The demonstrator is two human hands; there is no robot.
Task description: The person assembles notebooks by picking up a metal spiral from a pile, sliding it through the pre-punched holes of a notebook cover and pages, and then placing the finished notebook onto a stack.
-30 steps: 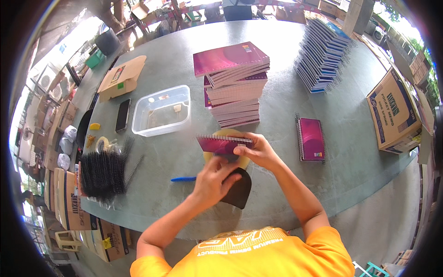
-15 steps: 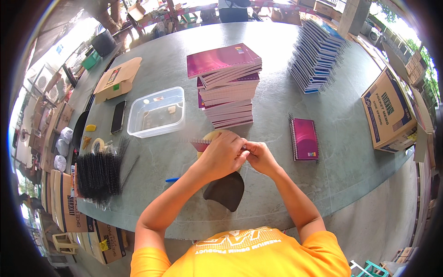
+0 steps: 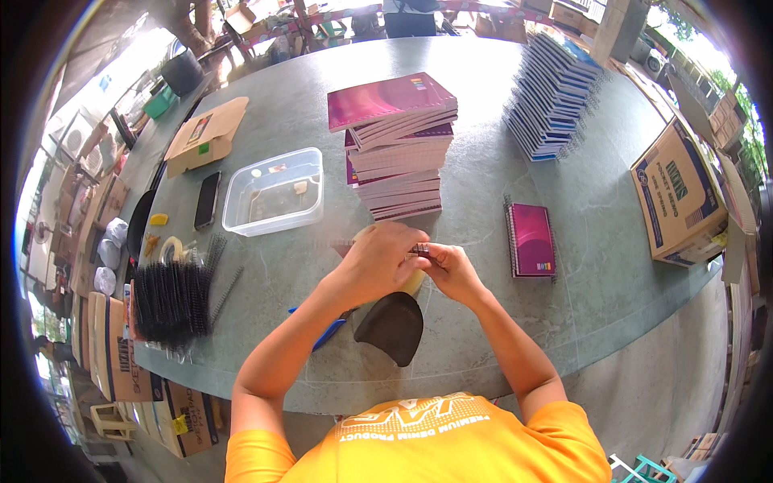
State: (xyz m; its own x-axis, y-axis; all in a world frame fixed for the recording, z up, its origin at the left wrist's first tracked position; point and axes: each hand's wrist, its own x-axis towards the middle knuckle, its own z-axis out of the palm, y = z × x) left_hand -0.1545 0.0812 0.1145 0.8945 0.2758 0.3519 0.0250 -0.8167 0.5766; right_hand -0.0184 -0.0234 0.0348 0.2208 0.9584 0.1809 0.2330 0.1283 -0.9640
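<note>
Looking down from the head view, the person in an orange shirt is working at a grey-green desk (image 3: pixel 483 201) with both hands drawn together just in front of a tall stack of magenta notebooks (image 3: pixel 396 145). The left hand (image 3: pixel 377 262) is curling closed over a notebook (image 3: pixel 348 244) held at the desk's near side, covering nearly all of it, so only a corner and a bit of pale page are showing. The right hand (image 3: pixel 452 270) is pinching the dark spiral binding (image 3: pixel 420 249) between fingertips, and the two hands are touching at that spot. Beneath the hands a dark curved piece (image 3: pixel 392 326) is lying on the desk, and a blue pen (image 3: pixel 326 330) is lying just beside it under the left forearm.

To the right of the hands, a single magenta spiral notebook (image 3: pixel 531 240) is lying flat, well apart from them. Farther back on the right a fanned stack of blue notebooks (image 3: pixel 555 92) is leaning, and a cardboard box (image 3: pixel 680 197) is sitting at the desk's right edge. On the left a clear plastic tub (image 3: pixel 274 193) is standing near a black phone (image 3: pixel 207 200), with a heap of black binding coils (image 3: pixel 173 298) lying at the near left edge and a flat cardboard carton (image 3: pixel 205 135) lying behind.
</note>
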